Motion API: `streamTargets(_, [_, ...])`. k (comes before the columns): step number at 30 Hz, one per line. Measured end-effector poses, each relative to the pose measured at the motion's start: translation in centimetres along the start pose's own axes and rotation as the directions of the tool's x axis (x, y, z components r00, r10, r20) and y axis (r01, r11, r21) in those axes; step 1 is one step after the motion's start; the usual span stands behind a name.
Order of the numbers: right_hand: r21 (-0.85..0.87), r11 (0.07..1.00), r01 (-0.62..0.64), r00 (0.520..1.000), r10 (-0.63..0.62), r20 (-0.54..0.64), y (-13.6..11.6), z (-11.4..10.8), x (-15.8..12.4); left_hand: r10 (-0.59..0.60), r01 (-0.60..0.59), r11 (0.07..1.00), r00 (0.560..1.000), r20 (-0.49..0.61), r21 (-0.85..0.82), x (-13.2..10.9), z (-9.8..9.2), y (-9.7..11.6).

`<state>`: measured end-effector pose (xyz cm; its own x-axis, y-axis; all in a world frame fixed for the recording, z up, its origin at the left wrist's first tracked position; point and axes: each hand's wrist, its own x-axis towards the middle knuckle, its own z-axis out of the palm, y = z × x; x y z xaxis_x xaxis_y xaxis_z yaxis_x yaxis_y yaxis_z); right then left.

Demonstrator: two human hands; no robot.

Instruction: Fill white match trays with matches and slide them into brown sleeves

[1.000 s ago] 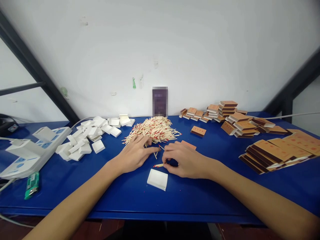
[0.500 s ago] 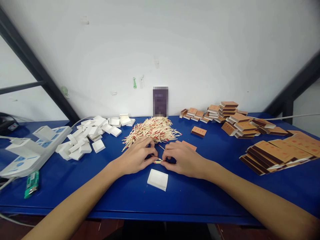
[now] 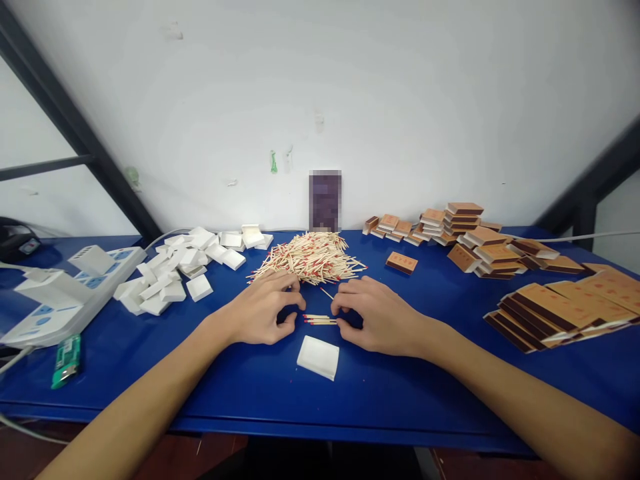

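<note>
- Few matches [image 3: 320,320] lie between the hands, toward the table's [image 3: 400,400] front edge.
- Left hand [image 3: 260,313]: curled loosely, empty, beside the heads.
- Right hand [image 3: 383,320]: thumb touches stick ends; grasp unclear.

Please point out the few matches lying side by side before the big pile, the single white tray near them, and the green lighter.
few matches [image 3: 320,320], head view, middle of the sticks.
white tray [image 3: 318,357], head view, centre of its top face.
green lighter [image 3: 66,361], head view, middle of its body.
</note>
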<state>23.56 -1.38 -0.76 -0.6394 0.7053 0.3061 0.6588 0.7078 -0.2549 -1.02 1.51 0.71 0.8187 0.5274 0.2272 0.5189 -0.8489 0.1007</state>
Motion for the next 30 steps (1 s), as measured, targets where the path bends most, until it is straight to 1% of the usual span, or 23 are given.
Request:
streamTargets(5, [-0.023,1.000,-0.017,0.999,0.018,0.031,0.1,0.1,-0.1,0.005,-0.005,1.000,1.000,0.002,0.001,0.1,0.2,0.0])
streamTargets(9, [-0.032,0.999,-0.010,1.000,0.010,0.012,0.2,0.5,0.0,0.027,-0.027,1.000,1.000,-0.016,0.005,0.3,0.5,0.4])
streamTargets(14, [-0.026,1.000,0.009,1.000,-0.009,-0.014,0.2,1.0,0.2,0.038,-0.038,0.999,0.999,-0.013,0.003,0.4,0.8,0.6])
streamTargets(23, [-0.031,0.999,0.007,1.000,-0.007,-0.010,0.2,0.7,0.2,0.028,-0.029,1.000,0.999,-0.014,-0.012,0.2,0.7,0.4])
streamTargets(30, [-0.050,0.999,0.008,1.000,-0.008,0.008,0.0,0.7,0.3,0.029,-0.029,0.999,1.000,0.009,-0.024,0.3,0.7,0.4])
